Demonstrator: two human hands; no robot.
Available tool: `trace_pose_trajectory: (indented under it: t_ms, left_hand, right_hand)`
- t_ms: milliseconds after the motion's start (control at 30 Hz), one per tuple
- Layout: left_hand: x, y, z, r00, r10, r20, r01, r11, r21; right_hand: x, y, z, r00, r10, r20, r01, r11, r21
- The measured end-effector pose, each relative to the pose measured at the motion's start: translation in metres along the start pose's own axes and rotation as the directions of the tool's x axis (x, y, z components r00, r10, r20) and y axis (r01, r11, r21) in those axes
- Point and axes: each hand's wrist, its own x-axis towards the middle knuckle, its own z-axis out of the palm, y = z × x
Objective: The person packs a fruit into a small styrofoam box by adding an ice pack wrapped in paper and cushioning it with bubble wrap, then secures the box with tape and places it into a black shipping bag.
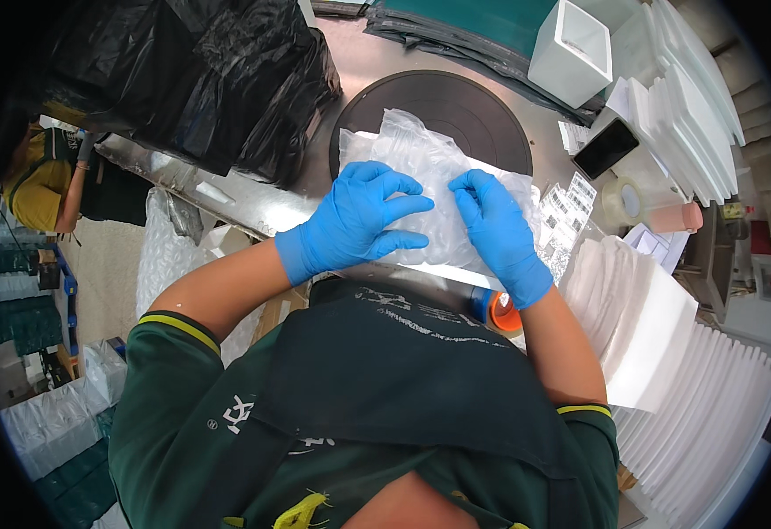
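A crumpled clear plastic bag [428, 152] lies in front of me on a white board or lid [456, 274], most of which it hides. My left hand [341, 225], in a blue glove, rests over the bag's left part with thumb and fingers apart, nothing held between them. On the other side, my right hand [502, 231], gloved the same, has its thumb and forefinger pinched together at the plastic. Beyond the bag, a dark round turntable [438, 88] shows on the metal table [527, 110].
Black plastic bags [253, 97] are heaped at the far left. A white foam box [571, 55], a phone [606, 148], printed labels [567, 216] and a tape roll [620, 201] lie to the right, near stacked white foam sheets [694, 406]. A person [46, 181] stands at far left.
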Motion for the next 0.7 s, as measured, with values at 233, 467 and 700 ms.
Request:
trace_pose_trajectory:
  t_ms: [233, 467, 700]
  left_hand:
    - [-0.003, -0.006, -0.001, 1.000, 0.030, -0.006, -0.030, 0.996, -0.082]
    - [-0.004, -0.008, 0.000, 0.986, 0.072, 0.149, -0.073, 0.997, -0.002]
    - [-0.004, 0.001, -0.002, 0.991, 0.105, 0.086, -0.102, 0.994, -0.042]
  right_hand:
    - [-0.004, 0.006, 0.019, 0.957, -0.247, -0.149, 0.203, 0.945, -0.258]
    - [-0.005, 0.011, 0.016, 0.966, -0.233, -0.109, 0.201, 0.948, -0.245]
    - [-0.004, 0.010, 0.017, 0.962, -0.237, -0.134, 0.200, 0.948, -0.248]
